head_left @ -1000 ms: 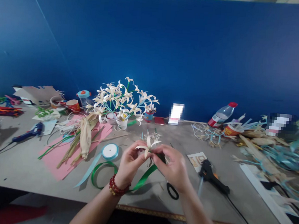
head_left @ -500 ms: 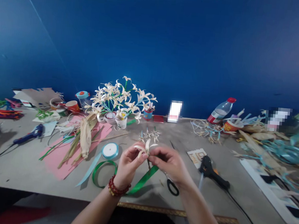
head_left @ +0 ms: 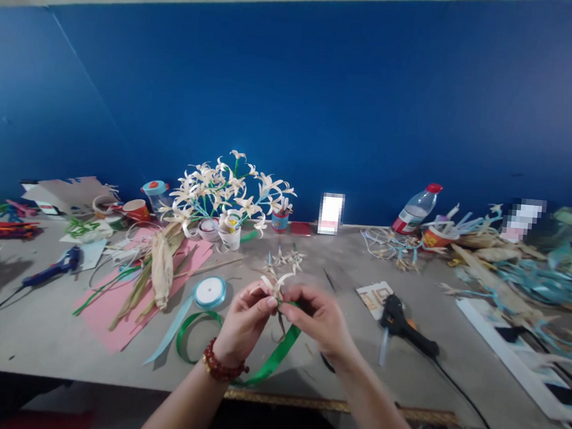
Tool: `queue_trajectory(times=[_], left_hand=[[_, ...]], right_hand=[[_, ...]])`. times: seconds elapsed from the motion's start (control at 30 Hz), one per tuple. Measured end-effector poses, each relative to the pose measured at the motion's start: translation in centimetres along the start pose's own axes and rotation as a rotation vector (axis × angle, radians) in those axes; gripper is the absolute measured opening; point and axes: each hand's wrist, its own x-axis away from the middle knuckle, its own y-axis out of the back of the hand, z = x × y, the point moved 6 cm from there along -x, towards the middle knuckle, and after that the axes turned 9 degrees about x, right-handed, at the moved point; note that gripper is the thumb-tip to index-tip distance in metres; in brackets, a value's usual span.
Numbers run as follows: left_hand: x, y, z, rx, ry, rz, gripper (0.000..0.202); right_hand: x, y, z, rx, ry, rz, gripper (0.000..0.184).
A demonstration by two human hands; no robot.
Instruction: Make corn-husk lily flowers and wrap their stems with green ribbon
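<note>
My left hand (head_left: pixel 244 321), with a red bead bracelet at the wrist, pinches the base of a small cream husk flower (head_left: pixel 274 283). My right hand (head_left: pixel 319 321) meets it from the right, fingers closed on the same flower where a green ribbon (head_left: pixel 273 357) joins it. The ribbon trails down in a loop on the grey table (head_left: pixel 30 326). Black scissors (head_left: pixel 326 361) lie mostly hidden under my right hand.
A bouquet of cream husk flowers (head_left: pixel 228 193) stands in cups at the back. A pale blue ribbon roll (head_left: pixel 210 291), corn husks (head_left: pixel 161 267) on pink paper, a black glue gun (head_left: pixel 401 325), a blue glue gun (head_left: pixel 56 266), a bottle (head_left: pixel 414 209) and blue husk pieces (head_left: pixel 530 282) surround me.
Both hands have drawn closer together around the flower and dropped slightly toward the table. The flower's petals are now more covered by my fingers.
</note>
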Motion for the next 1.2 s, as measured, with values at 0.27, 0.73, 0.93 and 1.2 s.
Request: queue_trajectory(times=[0.27,0.73,0.93,1.2], left_hand=[[1.0,1.2,0.5,0.02,0.006,-0.105,0.022],[1.7,1.3,0.9,0.04,0.132,0.029,0.027],[2.8,2.2,1.2,0.024,-0.008,-0.112,0.026],[3.8,3.2,0.2,-0.163,-0.223,-0.174,0.018]], right_hand=[[1.3,-0.5,0.1,0.271,0.082,-0.103,0.007],[2.3,-1.3,-1.4,0.056,0.013,-0.014,0.018],[3.5,-1.2,1.5,0.552,0.3,-0.173,0.011],[4.0,-1.5,1.7,0.517,0.299,-0.117,0.01]])
